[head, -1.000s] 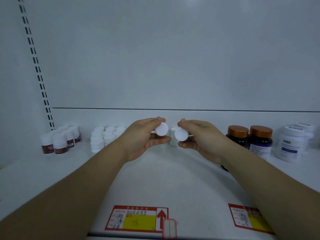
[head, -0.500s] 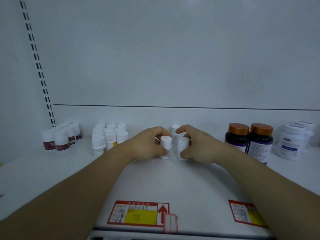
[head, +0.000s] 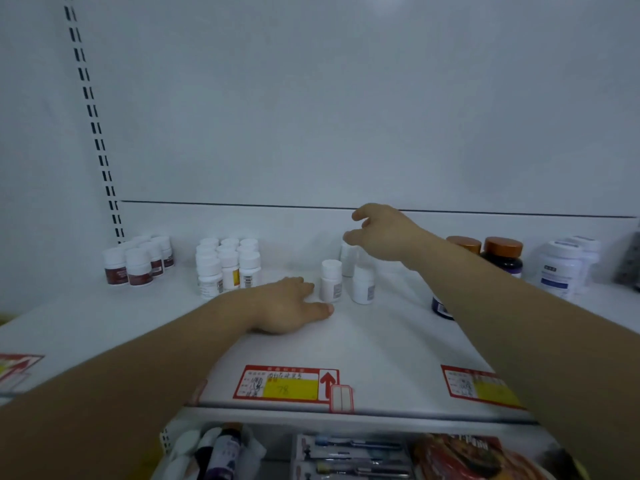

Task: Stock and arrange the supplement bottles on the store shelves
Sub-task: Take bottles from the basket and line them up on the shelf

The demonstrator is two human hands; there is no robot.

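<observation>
1. Left hand lies palm down on the white shelf, just beyond the yellow price tag – fingers relaxed and released, grasping nothing.
2. Straight beyond the tag and slightly right of it, two small white bottles stand upright and close together: the left small bottle is just past the left hand's fingertips, though I cannot tell whether they touch it; the right small bottle is just beside it.
3. Right of the tag and about as far back, a dark bottle shows only partly behind the right forearm.
4. Farther beyond the tag, the right hand is raised above those two bottles – fingers loosely spread, holding nothing.
5. A third white bottle stands upright behind the pair, partly covered by the right hand.
6. Beyond the tag and to its left stands a tight block of white bottles; farther left again, a group of red-labelled bottles.
7. Beyond the tag and to its right are two dark bottles with orange caps, then white jars with blue labels.
8. Farthest from the tag is the plain white back panel, with a slotted upright at its left.
</observation>
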